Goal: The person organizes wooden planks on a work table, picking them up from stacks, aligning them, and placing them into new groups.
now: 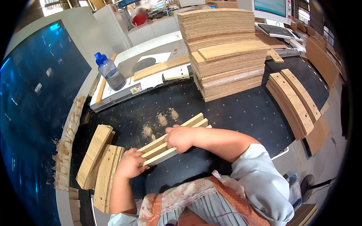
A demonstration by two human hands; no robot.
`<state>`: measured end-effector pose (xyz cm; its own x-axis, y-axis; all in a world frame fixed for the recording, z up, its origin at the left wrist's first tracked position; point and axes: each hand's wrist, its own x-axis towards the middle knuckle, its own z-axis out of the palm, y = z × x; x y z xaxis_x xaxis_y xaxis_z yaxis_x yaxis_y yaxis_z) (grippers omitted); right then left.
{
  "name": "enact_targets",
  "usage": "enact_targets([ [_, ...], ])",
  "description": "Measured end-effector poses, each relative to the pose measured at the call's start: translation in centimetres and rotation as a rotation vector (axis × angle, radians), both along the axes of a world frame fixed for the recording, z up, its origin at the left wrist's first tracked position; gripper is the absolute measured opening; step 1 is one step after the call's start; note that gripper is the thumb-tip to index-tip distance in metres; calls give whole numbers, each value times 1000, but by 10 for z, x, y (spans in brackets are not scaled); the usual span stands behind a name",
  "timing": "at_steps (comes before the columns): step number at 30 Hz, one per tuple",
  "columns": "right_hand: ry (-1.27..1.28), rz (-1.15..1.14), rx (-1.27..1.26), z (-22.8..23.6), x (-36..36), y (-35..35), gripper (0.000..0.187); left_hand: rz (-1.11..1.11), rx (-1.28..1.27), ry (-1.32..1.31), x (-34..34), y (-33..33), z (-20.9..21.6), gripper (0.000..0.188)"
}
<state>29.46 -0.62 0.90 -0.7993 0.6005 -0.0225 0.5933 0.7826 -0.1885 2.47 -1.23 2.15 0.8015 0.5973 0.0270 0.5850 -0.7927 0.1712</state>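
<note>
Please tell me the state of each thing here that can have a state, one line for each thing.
Long pale wooden strips: bundled together, gripped at both ends, lying slantwise over the black table.
Left hand: closed on the strips' near end.
Right hand: closed over the strips' middle.
Clear plastic bottle with blue cap: upright, capped.
Tall stack of curved wooden boards: piled, untouched.
Sawdust: scattered in small heaps.
Computer monitor: switched on.

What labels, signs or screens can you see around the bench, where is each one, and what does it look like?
Computer screen: top right behind the tall board stack, pale frame, blue-green display.
Warning sticker: front edge of the grey machine ledge beside the water bottle, small, white with a yellow triangle.
White paper sheet: on the machine top, rectangular; any markings too small to tell.
</note>
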Motion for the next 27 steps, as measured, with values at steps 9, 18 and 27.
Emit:
enact_targets([
  [9, 1065, 28, 293, 32, 15, -6, 26, 41, 897, -865, -2, -59, 130, 35],
  [18, 1555, -65, -177, -28, -10, -13, 33, 202, -558, -1362, 98, -9, -33, 68],
  [27, 1543, -90, -143, -32, -15, -21, 29, 137, -423, -1507, 104, -20, -34, 59],
])
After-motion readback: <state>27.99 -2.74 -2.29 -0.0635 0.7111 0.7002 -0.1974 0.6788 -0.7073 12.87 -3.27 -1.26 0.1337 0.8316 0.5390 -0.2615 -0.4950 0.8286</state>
